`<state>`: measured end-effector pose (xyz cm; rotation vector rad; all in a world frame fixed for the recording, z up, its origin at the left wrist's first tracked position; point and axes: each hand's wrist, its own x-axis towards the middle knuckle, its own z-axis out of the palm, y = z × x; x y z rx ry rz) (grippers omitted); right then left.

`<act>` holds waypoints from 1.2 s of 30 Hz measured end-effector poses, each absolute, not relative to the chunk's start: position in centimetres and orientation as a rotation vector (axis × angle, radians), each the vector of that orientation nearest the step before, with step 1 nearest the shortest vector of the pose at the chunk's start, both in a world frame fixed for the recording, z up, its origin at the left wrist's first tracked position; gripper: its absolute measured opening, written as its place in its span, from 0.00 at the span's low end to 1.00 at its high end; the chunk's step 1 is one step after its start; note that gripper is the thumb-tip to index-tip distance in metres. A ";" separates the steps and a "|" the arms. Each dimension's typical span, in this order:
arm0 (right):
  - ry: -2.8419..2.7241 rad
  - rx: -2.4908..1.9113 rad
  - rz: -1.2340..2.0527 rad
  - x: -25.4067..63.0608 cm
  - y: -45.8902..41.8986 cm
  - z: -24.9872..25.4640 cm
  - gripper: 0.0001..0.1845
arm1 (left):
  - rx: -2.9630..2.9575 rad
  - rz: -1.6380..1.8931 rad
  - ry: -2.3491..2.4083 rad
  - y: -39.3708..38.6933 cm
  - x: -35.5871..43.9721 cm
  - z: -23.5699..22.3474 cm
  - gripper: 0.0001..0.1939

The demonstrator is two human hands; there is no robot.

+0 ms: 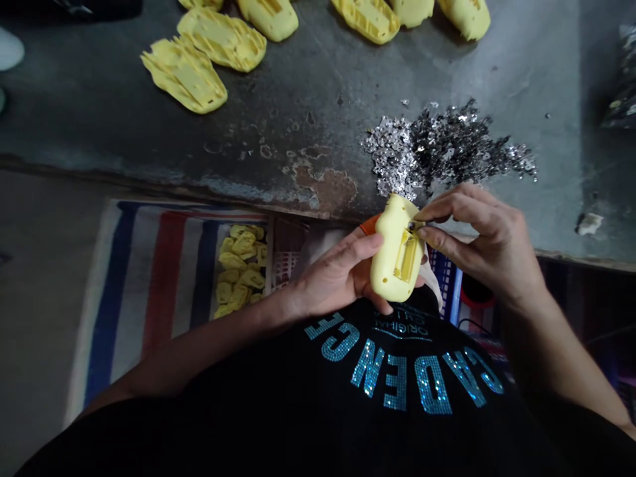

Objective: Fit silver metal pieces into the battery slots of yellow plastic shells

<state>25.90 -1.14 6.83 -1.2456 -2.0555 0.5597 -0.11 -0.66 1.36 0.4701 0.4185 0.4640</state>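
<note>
One yellow molded plastic shell [397, 252] in work, held upright just off the table's [308, 79] near edge, right of centre. Left hand [332, 271] wraps its lower body, fingers across the front. Right hand [481, 245] pinches a small dark item [412, 226] at the shell's upper part; too small to identify, possibly a sequin. A partly hidden orange piece [368, 225] sits behind the shell by the left hand. Progress as far as visible: no sequins show on the shell's visible face beyond that pinch point. Seven similar yellow shells [186, 74] lie along the table's far edge, their visible faces bare. A large silver-and-black sequin pile [437, 149] sits near the near edge, just past the held shell. Below the near edge, smaller yellow pieces [238, 268] lie beside a striped cloth [129, 285].
</note>
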 end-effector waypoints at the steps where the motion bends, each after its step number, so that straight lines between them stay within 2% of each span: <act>1: -2.063 -1.250 0.557 25.8 -1.1 6.9 0.03 | 0.498 0.494 0.433 -0.8 0.0 1.4 0.41; 5: -2.064 -1.289 0.573 25.6 -1.1 6.7 0.01 | 0.592 0.551 0.509 -1.1 0.1 2.1 0.38; 10: -1.930 -1.321 0.538 26.8 -1.0 4.8 0.02 | 0.676 0.549 0.649 0.5 0.5 3.4 0.45; 11: -1.902 -1.360 0.495 27.2 -1.1 4.1 0.00 | 0.702 0.548 0.686 1.1 0.7 3.6 0.46; 17: -1.988 -1.601 0.127 28.8 -2.4 -0.2 0.10 | 0.934 0.563 0.902 4.0 2.4 4.1 0.47; 20: -1.964 -1.586 0.058 28.7 -2.9 -1.2 0.10 | 1.040 0.578 0.979 4.2 2.8 4.4 0.50; 24: -1.919 -1.568 0.094 28.7 -3.0 -1.4 0.08 | 1.191 0.647 1.091 3.9 2.8 4.7 0.48; 29: -1.894 -1.521 0.210 29.1 -3.0 -0.5 0.08 | 1.238 0.835 0.999 3.2 1.5 4.2 0.39; 36: -2.085 -1.560 0.285 28.7 -1.0 1.0 0.07 | 0.991 0.967 0.942 1.3 -0.6 2.7 0.38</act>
